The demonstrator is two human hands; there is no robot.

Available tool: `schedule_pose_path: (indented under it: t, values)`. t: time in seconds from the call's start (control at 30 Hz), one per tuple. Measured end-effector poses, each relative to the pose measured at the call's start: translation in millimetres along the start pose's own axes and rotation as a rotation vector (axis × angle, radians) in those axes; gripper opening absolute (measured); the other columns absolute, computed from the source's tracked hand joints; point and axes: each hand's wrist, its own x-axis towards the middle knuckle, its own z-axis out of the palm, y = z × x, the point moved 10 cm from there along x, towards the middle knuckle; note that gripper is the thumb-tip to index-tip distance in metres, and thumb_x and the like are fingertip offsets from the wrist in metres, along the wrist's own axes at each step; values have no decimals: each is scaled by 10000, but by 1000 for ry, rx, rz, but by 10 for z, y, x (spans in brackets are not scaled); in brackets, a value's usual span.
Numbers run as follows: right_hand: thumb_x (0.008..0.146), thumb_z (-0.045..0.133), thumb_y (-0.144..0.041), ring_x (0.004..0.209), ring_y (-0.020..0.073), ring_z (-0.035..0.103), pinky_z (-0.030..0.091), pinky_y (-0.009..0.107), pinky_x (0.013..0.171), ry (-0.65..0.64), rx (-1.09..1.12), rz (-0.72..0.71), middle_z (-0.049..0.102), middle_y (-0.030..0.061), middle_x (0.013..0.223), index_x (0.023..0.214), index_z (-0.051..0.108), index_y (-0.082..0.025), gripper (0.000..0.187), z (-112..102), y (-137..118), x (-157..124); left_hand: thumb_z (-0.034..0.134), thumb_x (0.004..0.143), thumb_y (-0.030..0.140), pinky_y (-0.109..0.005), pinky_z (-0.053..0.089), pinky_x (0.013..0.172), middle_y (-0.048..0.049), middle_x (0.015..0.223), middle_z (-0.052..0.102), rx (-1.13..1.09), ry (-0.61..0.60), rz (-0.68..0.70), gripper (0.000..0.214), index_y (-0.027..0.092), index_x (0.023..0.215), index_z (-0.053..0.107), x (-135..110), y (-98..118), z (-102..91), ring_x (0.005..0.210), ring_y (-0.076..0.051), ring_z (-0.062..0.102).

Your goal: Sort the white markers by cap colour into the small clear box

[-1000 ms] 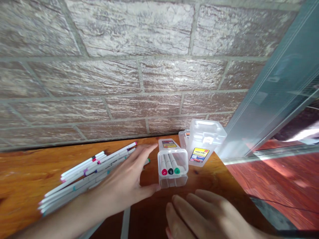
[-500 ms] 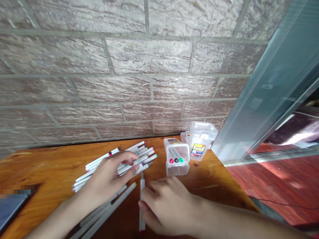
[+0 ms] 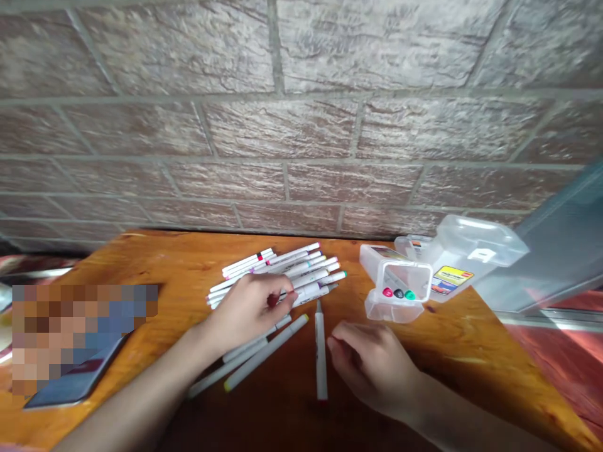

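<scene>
A wooden tabletop [image 3: 155,263] stands against a brick wall [image 3: 301,125]. The left hand [image 3: 249,307] rests on a pile of white markers [image 3: 287,270] near the middle of the far edge, fingers curled down; I cannot tell whether its grip has closed on one. The right hand [image 3: 372,361] lies toward the near edge, its grip loose and empty, just beside a lone marker [image 3: 321,351]. Two grey markers [image 3: 264,351] lie under the left wrist. A clear case [image 3: 398,295] with three markers and its lid [image 3: 466,251] sit by the far right corner.
</scene>
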Motion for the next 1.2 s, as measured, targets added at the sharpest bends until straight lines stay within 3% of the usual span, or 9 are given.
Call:
schedule_pose_path:
  t: [0.27, 0.53, 0.83, 1.07, 1.2]
  values:
    - [1037, 453, -200, 553, 137, 526, 344, 285, 570, -69, 46, 2, 548, -28, 647, 747, 488, -228, 293, 73, 127, 0, 663, 835, 133, -212, 355, 586, 42, 688, 614, -26, -139, -22, 80, 191, 843, 718, -14, -119, -6, 606, -104, 536]
    - [1034, 468, -198, 544, 129, 516, 348, 274, 564, -60, 70, -2, 551, -28, 637, 731, 488, -226, 304, 45, 118, 15, 730, 804, 194, -228, 333, 603, 50, 700, 613, 40, -248, 15, 41, 206, 808, 691, -32, -68, 92, 638, -114, 543]
    - [1032, 470, -181, 547, 131, 519, 342, 278, 559, -68, 51, -27, 565, -24, 640, 734, 502, -224, 303, 70, 91, 15, 824, 805, 414, -297, 287, 580, 18, 702, 686, 212, -341, 27, 232, 232, 755, 688, -150, 40, 283, 645, -173, 599]
    - [1040, 465, -192, 572, 139, 541, 342, 281, 578, -85, 47, -26, 567, -20, 652, 741, 511, -220, 303, 102, 99, 5, 729, 880, 379, -311, 272, 556, -12, 672, 687, 324, -354, 77, 261, 213, 689, 666, -179, 115, 399, 607, -180, 604]
    - [1013, 484, -165, 564, 135, 510, 321, 281, 577, -76, 102, -23, 554, -24, 646, 737, 513, -216, 282, 107, 89, 17, 661, 916, 364, -311, 258, 543, -2, 628, 642, 252, -352, 71, 290, 211, 673, 627, -208, 91, 435, 572, -164, 565]
